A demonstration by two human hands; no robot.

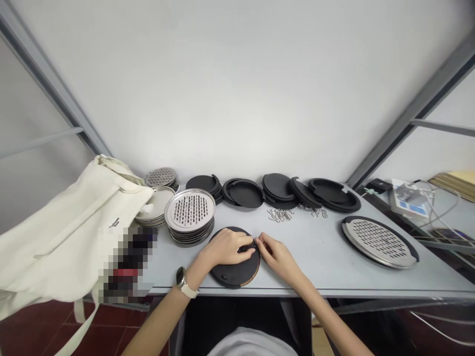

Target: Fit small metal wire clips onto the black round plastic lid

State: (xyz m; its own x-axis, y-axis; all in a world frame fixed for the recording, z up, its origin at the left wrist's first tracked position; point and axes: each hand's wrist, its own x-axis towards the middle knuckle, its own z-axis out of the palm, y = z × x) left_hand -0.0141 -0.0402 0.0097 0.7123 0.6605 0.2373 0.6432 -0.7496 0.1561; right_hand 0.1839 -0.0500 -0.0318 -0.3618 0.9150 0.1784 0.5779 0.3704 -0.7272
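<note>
A round black disc lies flat near the table's front edge, with a brownish strip showing along its lower right rim. Across its top rests my left hand, thumb and fingers bent together toward the right rim and gripping it. My right hand is closed in a pinch at that same rim; whatever sits between its fingertips is too small to make out. Just left of the disc stands a stack of round metal grater plates. Small wire hooks are scattered behind my right hand.
Black round trays and lids line the wall side of the table. On the right lies a grater plate set in a black holder. A cream cloth bag hangs over the left end, beside more stacked metal plates.
</note>
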